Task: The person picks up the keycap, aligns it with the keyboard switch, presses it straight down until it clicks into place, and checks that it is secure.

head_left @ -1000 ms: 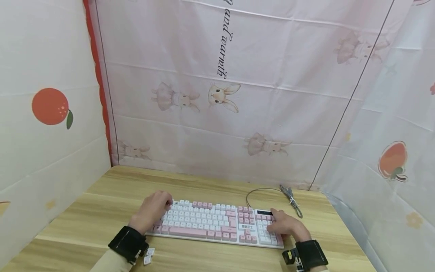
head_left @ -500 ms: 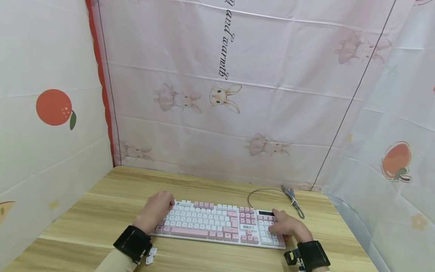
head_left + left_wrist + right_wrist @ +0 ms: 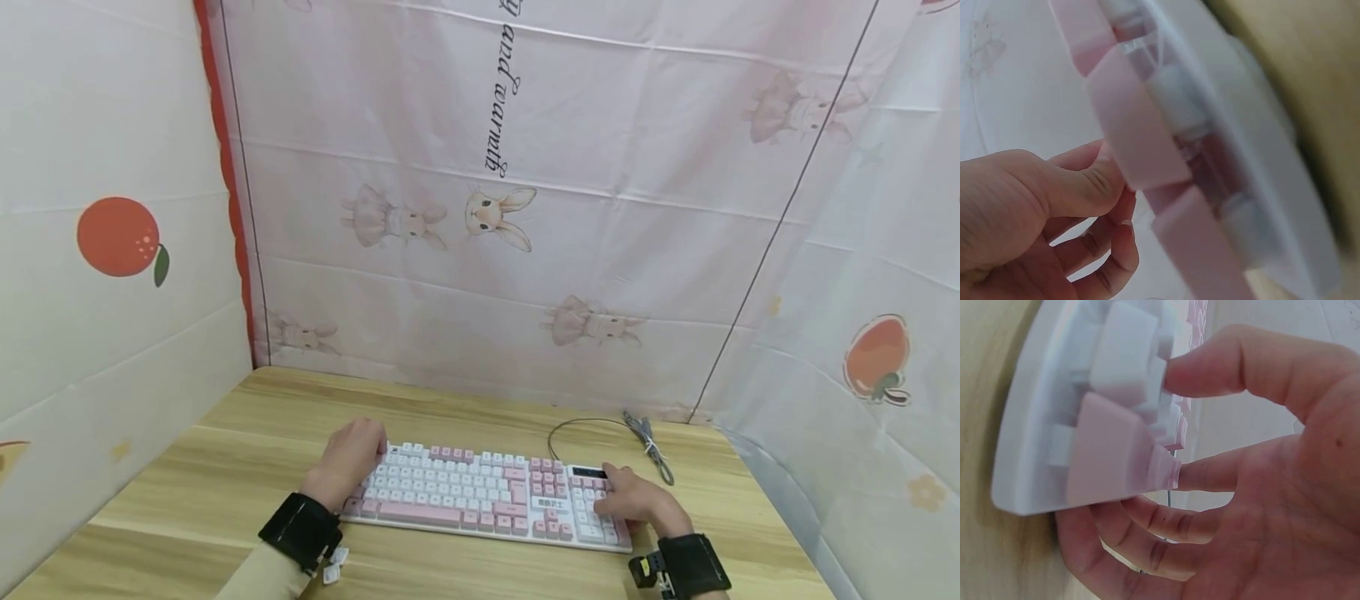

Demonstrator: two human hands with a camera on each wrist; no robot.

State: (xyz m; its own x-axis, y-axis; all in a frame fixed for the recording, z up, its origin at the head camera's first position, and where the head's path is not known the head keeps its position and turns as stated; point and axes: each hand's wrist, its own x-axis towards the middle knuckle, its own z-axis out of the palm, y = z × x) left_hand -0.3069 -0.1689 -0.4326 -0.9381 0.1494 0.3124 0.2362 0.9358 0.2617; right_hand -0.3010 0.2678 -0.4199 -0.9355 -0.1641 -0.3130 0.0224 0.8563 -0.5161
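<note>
A pink and white keyboard (image 3: 442, 483) lies flat on the table. At its upper-left corner is my left hand (image 3: 351, 457), thumb and forefinger pinched together at the keys. In the left wrist view, pink keycaps (image 3: 1138, 122) hide the pinching tips, and the other fingers curl free of the keys. My right hand (image 3: 636, 493) grips the keyboard's right end. Its thumb (image 3: 1210, 369) presses on the number-pad side, while several fingers wrap around the end and low edge. Two loose white keycaps (image 3: 332, 573) lie beside the left wrist.
The keyboard's cable (image 3: 647, 443) is bundled behind the right end, on the wooden table (image 3: 450, 575). A printed curtain (image 3: 420, 333) closes off the back, with more hangings at both sides. Each wrist wears a black strap with a camera (image 3: 302, 532).
The whole scene shifts slightly rightward in the head view. Both hands stay at the same spots on the keyboard.
</note>
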